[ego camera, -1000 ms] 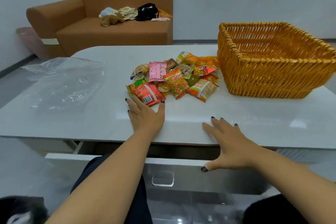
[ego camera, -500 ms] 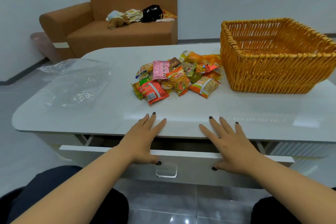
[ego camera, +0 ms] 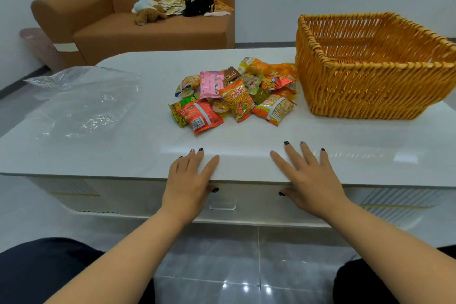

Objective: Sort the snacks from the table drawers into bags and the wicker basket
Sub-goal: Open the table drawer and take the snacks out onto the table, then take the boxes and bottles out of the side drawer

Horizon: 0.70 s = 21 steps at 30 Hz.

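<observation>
Table [ego camera: 246,155] edge under flat, spread fingers [ego camera: 293,163]

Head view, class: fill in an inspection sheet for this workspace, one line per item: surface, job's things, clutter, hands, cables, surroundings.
Surface: glossy white table, drawer front flush.
Job's things: snack pile mid-table; wicker basket to its right, nothing seen inside; clear plastic bags lying flat at left.
Clutter: nothing seen.
Hands: left hand and right hand flat on the table edge, fingers straight, thumbs on the drawer front.
Cables: nothing seen.
Surroundings: brown sofa with plush toy and black bag; tiled floor.
</observation>
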Available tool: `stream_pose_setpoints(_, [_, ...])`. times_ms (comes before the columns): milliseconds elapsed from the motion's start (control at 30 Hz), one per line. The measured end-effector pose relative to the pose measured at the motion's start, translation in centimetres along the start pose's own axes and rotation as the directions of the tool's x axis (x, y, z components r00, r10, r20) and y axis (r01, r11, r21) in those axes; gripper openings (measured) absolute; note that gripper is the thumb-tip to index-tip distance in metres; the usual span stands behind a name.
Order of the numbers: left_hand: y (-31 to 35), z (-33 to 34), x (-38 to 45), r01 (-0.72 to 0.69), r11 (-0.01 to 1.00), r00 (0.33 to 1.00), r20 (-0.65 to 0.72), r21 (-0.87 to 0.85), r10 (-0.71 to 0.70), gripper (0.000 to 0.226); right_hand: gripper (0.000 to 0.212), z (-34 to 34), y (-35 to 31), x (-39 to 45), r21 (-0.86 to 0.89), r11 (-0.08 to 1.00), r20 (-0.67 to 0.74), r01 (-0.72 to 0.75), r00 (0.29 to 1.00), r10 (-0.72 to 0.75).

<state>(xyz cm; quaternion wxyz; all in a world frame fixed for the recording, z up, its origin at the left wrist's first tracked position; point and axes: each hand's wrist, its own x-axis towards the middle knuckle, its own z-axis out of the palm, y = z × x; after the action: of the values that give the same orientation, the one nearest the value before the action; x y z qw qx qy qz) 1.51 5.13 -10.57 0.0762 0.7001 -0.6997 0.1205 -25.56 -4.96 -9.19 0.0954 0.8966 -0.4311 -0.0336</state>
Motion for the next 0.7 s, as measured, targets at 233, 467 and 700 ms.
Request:
stream_pose_setpoints(233, [0.4, -0.5, 0.4, 0.056, 0.998, 0.994, 0.093, 0.034, -0.059, 0.096, 0.106, -0.6, -0.4, -0.3, 0.033, 0.999, 0.010, -0.019, 1.000, 0.018])
stream_pose_setpoints(467, [1.6, -5.5, 2.1, 0.193, 0.972, 0.910, 0.395, -0.131, -0.127, 0.079, 0.086, -5.6, 0.0, -0.1, 0.324, 0.943, 0.283, -0.077, 0.959, -0.019])
stream_pose_setpoints(700, [0.9, -8.0, 6.0, 0.275, 0.790, 0.956, 0.240, -0.548, -0.167, 0.069, 0.057, -8.0, 1.0, 4.0, 0.532, 0.842, 0.153, -0.092, 0.988, 0.012])
